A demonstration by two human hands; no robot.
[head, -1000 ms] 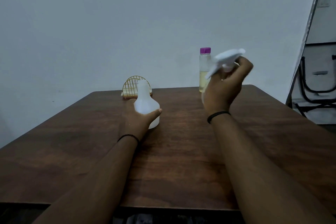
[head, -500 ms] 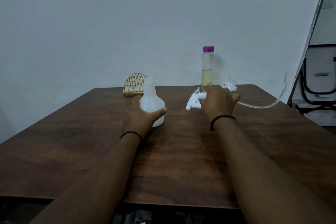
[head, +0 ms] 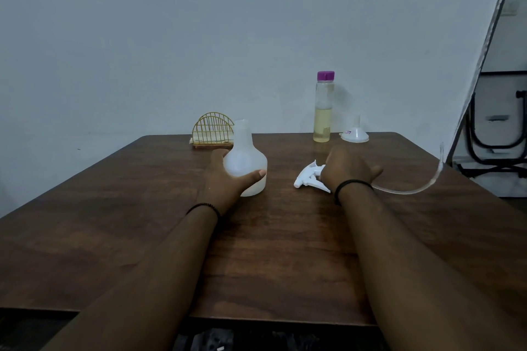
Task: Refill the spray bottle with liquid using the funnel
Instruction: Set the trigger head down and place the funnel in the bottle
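Note:
A translucent white spray bottle (head: 245, 157) stands upright and uncapped on the brown table (head: 256, 251). My left hand (head: 225, 182) grips its body from the near left side. The white trigger sprayer head (head: 309, 178) lies on the table to the right, its clear dip tube (head: 413, 189) curving off past the right edge. My right hand (head: 346, 169) rests over the sprayer head with fingers curled on it. A clear bottle with a purple cap (head: 323, 107), about half full of yellowish liquid, stands at the back. A white funnel (head: 355, 132) sits mouth down beside it.
A yellow wire napkin holder (head: 212, 129) stands at the table's far edge, behind the spray bottle. A plain wall rises behind the table. Black chair legs (head: 493, 137) show on the floor at the far right.
My right hand came down from mid-air and laid the sprayer head on the table, with the tube trailing right. My left hand kept its grip on the bottle.

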